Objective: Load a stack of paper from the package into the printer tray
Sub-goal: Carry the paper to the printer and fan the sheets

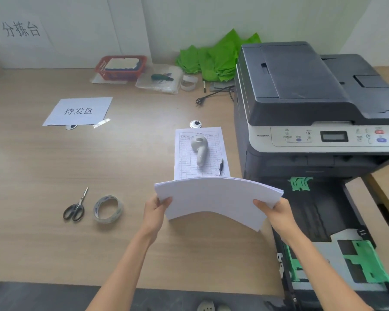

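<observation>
A white stack of paper (216, 198) arches upward above the table's front edge, held at both short ends. My left hand (156, 209) grips its left end and my right hand (273, 211) grips its right end. The stack hangs just left of the printer tray (319, 221), which is pulled out of the dark printer (312, 97) and shows green paper guides and no paper. No paper package is visible.
On the table lie a printed form (189, 167) with a white handheld scanner (199, 149) and a pen (221, 167), scissors (75, 206), a tape roll (108, 208), a labelled sheet (79, 111), a red basket (120, 67) and green bags (216, 57).
</observation>
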Tool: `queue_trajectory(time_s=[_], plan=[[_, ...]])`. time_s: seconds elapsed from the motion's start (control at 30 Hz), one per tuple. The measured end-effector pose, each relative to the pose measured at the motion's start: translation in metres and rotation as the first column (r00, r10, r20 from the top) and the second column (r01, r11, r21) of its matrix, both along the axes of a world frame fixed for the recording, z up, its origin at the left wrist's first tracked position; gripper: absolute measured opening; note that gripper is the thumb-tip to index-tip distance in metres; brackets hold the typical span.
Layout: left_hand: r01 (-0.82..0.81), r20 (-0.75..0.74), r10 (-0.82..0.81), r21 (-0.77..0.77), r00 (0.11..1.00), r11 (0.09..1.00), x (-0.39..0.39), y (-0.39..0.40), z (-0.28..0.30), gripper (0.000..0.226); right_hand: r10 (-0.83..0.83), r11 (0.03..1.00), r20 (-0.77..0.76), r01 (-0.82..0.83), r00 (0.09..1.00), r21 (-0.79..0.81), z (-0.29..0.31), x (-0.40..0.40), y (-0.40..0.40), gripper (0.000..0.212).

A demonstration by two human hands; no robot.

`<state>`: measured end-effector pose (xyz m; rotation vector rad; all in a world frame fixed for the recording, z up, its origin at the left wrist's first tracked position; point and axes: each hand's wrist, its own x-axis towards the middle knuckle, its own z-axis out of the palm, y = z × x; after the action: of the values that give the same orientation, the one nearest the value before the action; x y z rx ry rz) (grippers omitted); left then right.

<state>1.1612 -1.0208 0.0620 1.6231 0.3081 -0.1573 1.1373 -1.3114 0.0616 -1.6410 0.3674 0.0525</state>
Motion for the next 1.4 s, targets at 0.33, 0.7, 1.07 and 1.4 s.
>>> queue_trajectory(time_s=[0.33, 0.7, 1.07, 1.4], plan=[[-0.066, -0.116, 0.076, 0.086, 0.99, 0.994, 0.014, -0.006, -0.022, 0.013, 0.035, 0.995, -0.116, -0.045, 0.993, -0.09, -0.018, 0.008, -0.013, 0.017], [-0.064, -0.04, 0.065, 0.032, 0.997, 0.997, 0.001, -0.003, -0.004, 0.025, 0.103, 0.987, -0.035, -0.097, 0.994, 0.127, 0.015, -0.015, -0.048, 0.016], [-0.081, -0.143, -0.036, -0.733, 0.989, 0.675, -0.037, -0.107, 0.015, 0.029, -0.092, 0.92, 0.035, 0.071, 0.995, 0.385, 0.032, -0.045, -0.029, 0.047], [0.121, 0.089, -0.085, -0.582, 0.992, 0.804, -0.029, -0.182, 0.072, 0.018, -0.261, 0.808, 0.095, 0.164, 0.96, 0.566, 0.055, -0.085, -0.072, 0.036]])
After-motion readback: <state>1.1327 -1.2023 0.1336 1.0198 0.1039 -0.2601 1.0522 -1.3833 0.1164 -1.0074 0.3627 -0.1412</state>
